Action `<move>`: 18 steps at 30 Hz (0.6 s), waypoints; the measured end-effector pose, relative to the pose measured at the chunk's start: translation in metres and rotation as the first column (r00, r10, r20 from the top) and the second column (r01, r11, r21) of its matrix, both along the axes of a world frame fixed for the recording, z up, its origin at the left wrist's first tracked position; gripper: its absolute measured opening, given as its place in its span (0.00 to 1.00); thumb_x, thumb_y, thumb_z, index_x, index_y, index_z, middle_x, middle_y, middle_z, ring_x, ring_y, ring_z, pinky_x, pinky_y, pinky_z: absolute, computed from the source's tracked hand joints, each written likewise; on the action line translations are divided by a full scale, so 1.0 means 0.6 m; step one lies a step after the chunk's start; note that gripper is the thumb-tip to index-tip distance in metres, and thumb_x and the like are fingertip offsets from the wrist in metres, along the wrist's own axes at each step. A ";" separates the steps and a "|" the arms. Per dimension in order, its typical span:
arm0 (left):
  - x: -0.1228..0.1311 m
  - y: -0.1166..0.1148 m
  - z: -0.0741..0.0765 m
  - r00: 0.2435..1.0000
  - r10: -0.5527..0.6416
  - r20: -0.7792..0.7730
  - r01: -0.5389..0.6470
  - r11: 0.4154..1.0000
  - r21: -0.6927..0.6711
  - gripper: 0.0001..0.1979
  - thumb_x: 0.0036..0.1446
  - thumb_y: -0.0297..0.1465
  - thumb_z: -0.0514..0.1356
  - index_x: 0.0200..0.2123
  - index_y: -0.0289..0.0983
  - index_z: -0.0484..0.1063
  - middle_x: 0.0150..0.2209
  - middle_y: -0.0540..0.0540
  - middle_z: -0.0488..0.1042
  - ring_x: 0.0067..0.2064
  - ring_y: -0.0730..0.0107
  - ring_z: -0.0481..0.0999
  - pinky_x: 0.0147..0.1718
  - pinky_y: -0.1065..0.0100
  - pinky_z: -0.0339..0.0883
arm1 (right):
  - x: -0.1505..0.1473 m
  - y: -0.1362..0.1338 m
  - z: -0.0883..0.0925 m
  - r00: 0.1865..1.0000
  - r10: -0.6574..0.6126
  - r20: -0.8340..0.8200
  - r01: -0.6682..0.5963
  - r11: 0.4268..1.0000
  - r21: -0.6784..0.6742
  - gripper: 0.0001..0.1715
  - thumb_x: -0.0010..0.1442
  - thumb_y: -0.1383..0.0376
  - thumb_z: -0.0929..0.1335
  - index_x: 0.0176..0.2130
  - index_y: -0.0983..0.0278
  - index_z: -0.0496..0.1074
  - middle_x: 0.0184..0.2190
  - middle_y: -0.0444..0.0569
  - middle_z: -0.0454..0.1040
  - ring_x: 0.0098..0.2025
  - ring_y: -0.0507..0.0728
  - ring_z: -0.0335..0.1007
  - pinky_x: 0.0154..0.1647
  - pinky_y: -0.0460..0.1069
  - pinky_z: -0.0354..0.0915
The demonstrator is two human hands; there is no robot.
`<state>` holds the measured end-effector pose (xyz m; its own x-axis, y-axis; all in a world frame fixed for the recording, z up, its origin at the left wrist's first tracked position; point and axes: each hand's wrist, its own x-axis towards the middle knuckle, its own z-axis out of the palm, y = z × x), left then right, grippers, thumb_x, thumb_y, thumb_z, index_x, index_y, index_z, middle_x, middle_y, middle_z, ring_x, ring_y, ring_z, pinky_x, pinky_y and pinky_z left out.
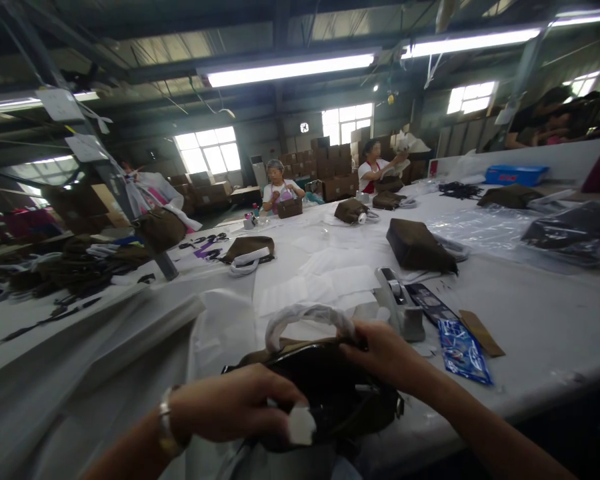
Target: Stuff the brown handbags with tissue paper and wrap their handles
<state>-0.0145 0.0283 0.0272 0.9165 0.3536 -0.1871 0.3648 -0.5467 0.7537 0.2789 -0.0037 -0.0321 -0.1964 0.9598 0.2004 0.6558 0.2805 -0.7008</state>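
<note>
A dark olive handbag (375,417) lies in front of me with its zipped top open and its inside dark. White wrapping covers its arched handle (305,313). Between the thumb and fingers of my left hand (235,403) is a small white piece (301,425), paper-like, over the near side of the bag's opening. My right hand (385,353) is closed on the far right rim of the bag, beside the handle's end. To the right of the bag stands a grey tape dispenser (400,303).
Right of the dispenser lie a blue printed packet (463,351) and a brown card strip (483,333). White sheets (325,287) lie beyond the bag. More olive bags (415,243) stand across the table. A metal post (125,193) rises at left. Two co-workers (283,190) are at the far side.
</note>
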 end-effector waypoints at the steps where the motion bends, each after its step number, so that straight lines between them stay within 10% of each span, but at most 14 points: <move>1: -0.029 0.002 0.024 0.998 0.055 0.019 -0.055 0.998 -0.039 0.16 0.65 0.40 0.61 0.52 0.40 0.78 0.46 0.46 0.81 0.45 0.63 0.79 0.47 0.70 0.71 | 0.004 0.000 0.000 1.000 0.004 -0.002 -0.004 1.000 -0.002 0.03 0.58 0.66 0.68 0.35 0.63 0.72 0.29 0.42 0.74 0.31 0.53 0.68 0.32 0.47 0.57; 5: -0.120 0.030 0.051 0.806 0.499 0.319 -0.462 0.867 -0.189 0.19 0.63 0.46 0.61 0.46 0.38 0.80 0.43 0.43 0.81 0.47 0.58 0.79 0.48 0.65 0.72 | 0.009 -0.003 0.003 0.994 0.071 -0.078 -0.075 0.996 -0.051 0.05 0.60 0.63 0.69 0.35 0.63 0.73 0.29 0.41 0.74 0.31 0.53 0.67 0.32 0.46 0.58; 9: -0.121 0.093 -0.015 0.451 0.821 0.350 -0.772 0.555 -0.309 0.29 0.57 0.54 0.62 0.46 0.35 0.79 0.51 0.37 0.79 0.54 0.52 0.77 0.54 0.59 0.71 | 0.004 -0.001 0.000 0.984 0.130 -0.125 -0.141 0.987 -0.083 0.07 0.60 0.62 0.69 0.36 0.63 0.74 0.30 0.42 0.74 0.33 0.53 0.68 0.33 0.46 0.61; 14: -0.079 0.138 -0.057 0.484 0.818 0.311 -0.839 0.535 -0.102 0.29 0.50 0.55 0.65 0.38 0.34 0.80 0.42 0.36 0.82 0.44 0.50 0.80 0.42 0.58 0.74 | 0.001 0.003 -0.002 0.988 0.128 -0.084 -0.135 0.987 -0.089 0.07 0.60 0.63 0.69 0.37 0.64 0.75 0.32 0.43 0.75 0.35 0.55 0.69 0.34 0.47 0.61; 18: -0.060 0.053 -0.018 0.501 0.751 0.430 -0.855 0.507 0.109 0.17 0.55 0.47 0.64 0.35 0.39 0.79 0.35 0.45 0.81 0.38 0.59 0.78 0.39 0.66 0.70 | 0.005 0.005 0.000 0.994 0.091 -0.055 -0.094 0.994 -0.062 0.08 0.60 0.62 0.69 0.36 0.65 0.75 0.30 0.43 0.75 0.34 0.56 0.70 0.33 0.47 0.61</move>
<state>-0.0502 0.0603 0.0163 0.1821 0.9468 0.2652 0.5473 -0.3217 0.7726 0.2821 -0.0005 -0.0318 -0.2760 0.9491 0.1516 0.5909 0.2919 -0.7521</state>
